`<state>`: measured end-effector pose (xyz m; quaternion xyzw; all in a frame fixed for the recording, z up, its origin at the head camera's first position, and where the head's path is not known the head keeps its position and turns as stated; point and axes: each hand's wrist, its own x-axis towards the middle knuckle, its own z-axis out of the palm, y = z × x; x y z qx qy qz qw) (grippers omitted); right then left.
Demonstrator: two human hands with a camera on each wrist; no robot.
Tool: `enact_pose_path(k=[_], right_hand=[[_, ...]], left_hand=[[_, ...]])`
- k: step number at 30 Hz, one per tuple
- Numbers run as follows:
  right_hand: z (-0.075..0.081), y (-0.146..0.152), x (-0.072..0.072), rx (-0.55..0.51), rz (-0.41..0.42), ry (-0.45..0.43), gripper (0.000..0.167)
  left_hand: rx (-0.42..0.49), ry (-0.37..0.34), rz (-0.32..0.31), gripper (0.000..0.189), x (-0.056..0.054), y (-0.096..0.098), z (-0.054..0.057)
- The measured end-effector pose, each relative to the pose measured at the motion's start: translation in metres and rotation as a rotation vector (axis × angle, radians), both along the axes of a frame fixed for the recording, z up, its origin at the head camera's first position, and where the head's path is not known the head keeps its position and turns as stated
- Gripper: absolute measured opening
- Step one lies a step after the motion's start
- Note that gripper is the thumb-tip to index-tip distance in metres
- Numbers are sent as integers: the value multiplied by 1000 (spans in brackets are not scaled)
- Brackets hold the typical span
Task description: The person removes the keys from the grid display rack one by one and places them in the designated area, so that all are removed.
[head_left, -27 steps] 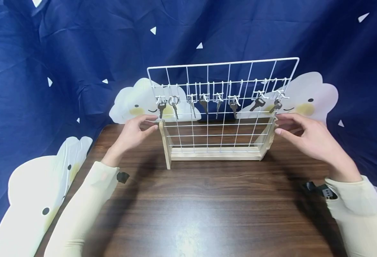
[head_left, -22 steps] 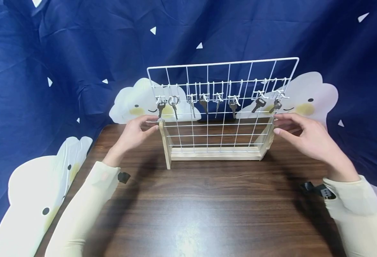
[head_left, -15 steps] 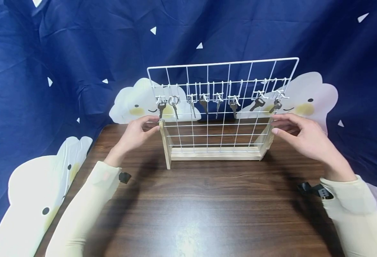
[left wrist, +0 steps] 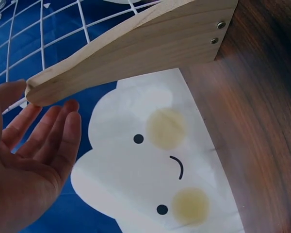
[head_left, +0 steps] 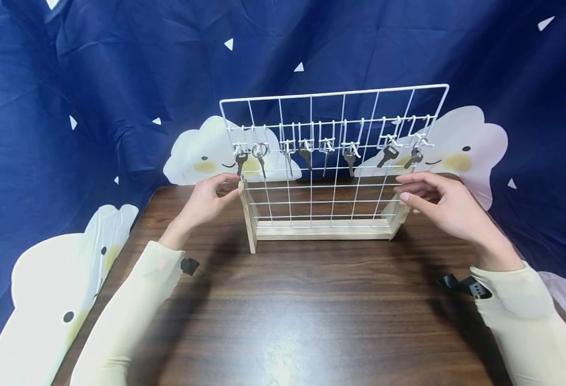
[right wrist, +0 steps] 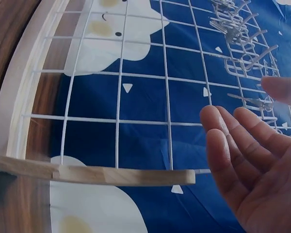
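A key rack stands upright on the table, with a white wire grid (head_left: 312,187) in a wooden base (head_left: 321,231). Several keys (head_left: 306,156) hang by rings from white hooks across the grid. At the rack's left end, my left hand (head_left: 206,198) has thumb and index finger on either side of the tip of the wooden upright (left wrist: 87,73), pinching it; its other fingers extend loosely. My right hand (head_left: 444,206) holds nothing. Its relaxed fingers (right wrist: 216,141) are close to the grid by the right upright (head_left: 395,214), below the rightmost key (head_left: 414,157).
The brown wooden table (head_left: 283,305) extends in front of the rack. A blue curtain (head_left: 167,53) hangs behind it, with cloud-shaped panels (head_left: 201,153) along the back and left edge. Both wrists wear black straps (head_left: 466,286).
My right hand has moved left and slightly down, from the right upright to over the grid's right end. My left hand has shifted slightly right, onto the left upright. The rack stays put.
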<state>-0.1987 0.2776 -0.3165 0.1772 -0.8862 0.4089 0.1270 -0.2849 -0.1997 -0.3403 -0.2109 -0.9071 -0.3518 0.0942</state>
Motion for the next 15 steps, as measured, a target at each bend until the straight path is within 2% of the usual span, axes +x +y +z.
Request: enact_pose_path(k=[6, 15], right_hand=[[-2, -5, 0, -55, 45, -15, 30], [-4, -16, 0, -120, 61, -71, 27]], left_hand=[[1, 5, 4, 35, 1, 1, 0], [-12, 17, 13, 35, 0, 2, 0]])
